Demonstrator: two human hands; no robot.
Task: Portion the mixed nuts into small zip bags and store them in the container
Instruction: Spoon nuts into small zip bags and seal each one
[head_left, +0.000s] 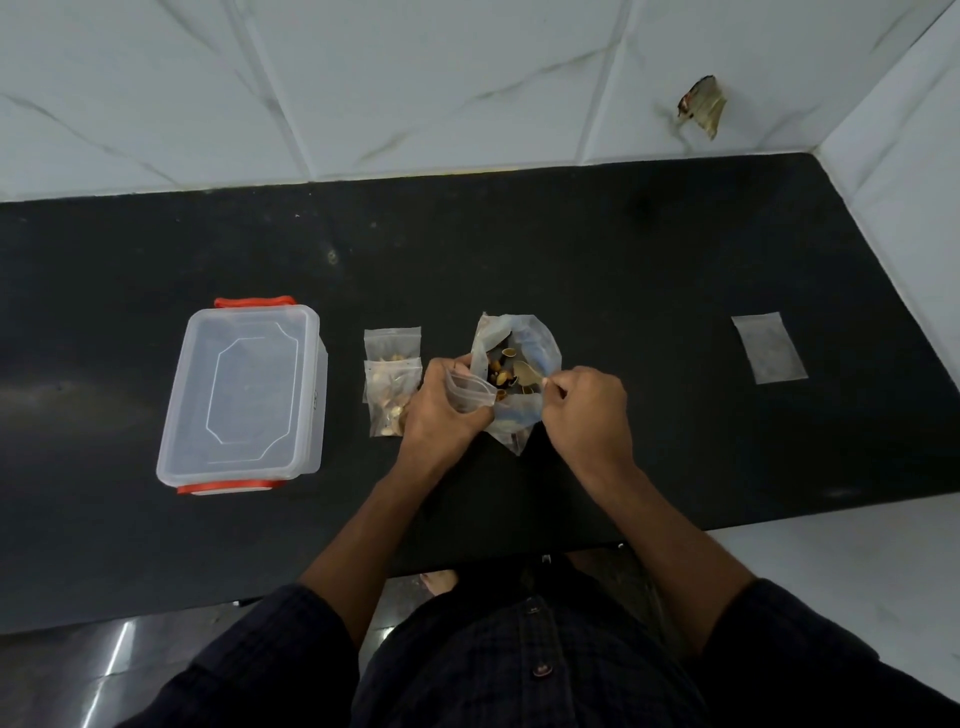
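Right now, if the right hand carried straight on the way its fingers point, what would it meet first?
Probably the large nut bag: the right hand points leftward at its rim, apparently already pinching it. Beyond lies the left hand holding a small zip bag.

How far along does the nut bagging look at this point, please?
Done: two filled zip bags lie beside the container. In hand: the left hand holds an open small bag at the big nut bag; the right hand pinches something small. Left: the empty bag, then storing everything in the lidded container.

Left hand gripping small zip bag, right hand pinching nut bag rim.
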